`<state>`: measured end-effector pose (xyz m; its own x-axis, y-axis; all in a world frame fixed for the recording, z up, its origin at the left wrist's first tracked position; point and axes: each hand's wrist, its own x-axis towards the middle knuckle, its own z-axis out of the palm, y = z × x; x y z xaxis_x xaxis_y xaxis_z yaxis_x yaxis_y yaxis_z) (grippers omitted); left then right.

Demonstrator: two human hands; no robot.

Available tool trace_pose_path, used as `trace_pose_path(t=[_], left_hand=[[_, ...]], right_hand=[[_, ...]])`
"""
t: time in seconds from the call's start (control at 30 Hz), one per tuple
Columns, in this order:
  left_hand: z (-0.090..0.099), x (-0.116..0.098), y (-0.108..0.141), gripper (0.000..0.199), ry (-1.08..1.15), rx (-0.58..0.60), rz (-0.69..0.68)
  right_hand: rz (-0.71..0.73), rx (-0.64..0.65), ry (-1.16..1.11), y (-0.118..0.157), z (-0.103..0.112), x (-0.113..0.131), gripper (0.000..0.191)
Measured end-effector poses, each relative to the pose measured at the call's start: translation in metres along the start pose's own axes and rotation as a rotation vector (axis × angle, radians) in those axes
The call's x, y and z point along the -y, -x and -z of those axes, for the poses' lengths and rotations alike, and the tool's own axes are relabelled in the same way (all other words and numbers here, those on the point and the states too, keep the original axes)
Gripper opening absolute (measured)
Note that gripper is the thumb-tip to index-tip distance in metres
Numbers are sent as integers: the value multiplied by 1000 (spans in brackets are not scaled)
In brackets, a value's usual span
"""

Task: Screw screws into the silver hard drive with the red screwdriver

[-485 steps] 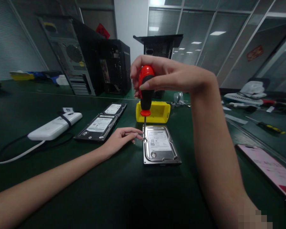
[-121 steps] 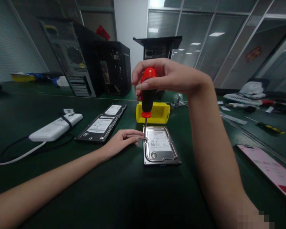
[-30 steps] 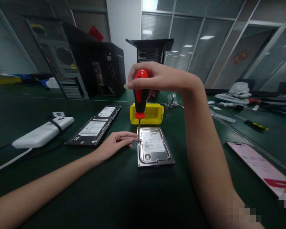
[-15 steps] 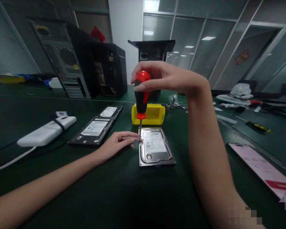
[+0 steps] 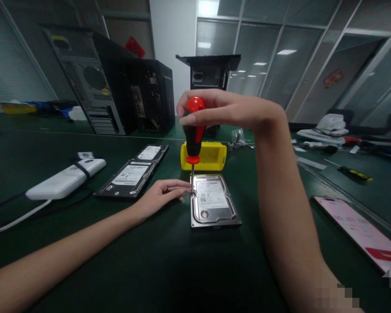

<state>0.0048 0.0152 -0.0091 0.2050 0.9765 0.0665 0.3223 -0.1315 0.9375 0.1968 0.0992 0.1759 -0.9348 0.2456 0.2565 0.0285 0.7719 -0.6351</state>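
Observation:
My right hand [image 5: 221,108] is closed around the handle of a red and black screwdriver [image 5: 193,141], held upright. Its shaft comes down to the left edge of a silver hard drive [image 5: 213,200] that lies flat, label up, on the dark green table [image 5: 143,265]. My left hand [image 5: 163,194] rests on the table to the left of the drive. Its fingers are stretched out, and the fingertips reach the drive's left edge by the screwdriver's tip. Whether they touch the shaft I cannot tell. Right behind the drive stands a yellow bin [image 5: 215,157].
Two more hard drives [image 5: 130,176] lie at the left, beside a white power strip [image 5: 65,179] with cables. Computer cases [image 5: 154,95] stand at the back. On the right are a phone [image 5: 355,230], a yellow and black screwdriver [image 5: 355,173] and a clear plastic piece [image 5: 237,137].
The fingers of my right hand have shifted slightly round the screwdriver's handle, and the hand sits a little lower. My left hand and the hard drive stay in place.

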Motion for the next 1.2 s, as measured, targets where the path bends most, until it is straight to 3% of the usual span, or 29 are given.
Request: trace_pose_path(t=[0.43,0.7,0.93,1.2], left_hand=[[1,1,0,32,15,0,2],[1,3,1,31,36,5,-3],[1,3,0,32,17,2,0],[1,5,-1,32,10,-4,-3]], right_hand=[[48,-89,434,-9,-6,6,30],[-64,-148,341,-12,-9,0,45],[-55,-138,305,-13,-9,2,30],[-98,-112,214,-10,-11,7,28]])
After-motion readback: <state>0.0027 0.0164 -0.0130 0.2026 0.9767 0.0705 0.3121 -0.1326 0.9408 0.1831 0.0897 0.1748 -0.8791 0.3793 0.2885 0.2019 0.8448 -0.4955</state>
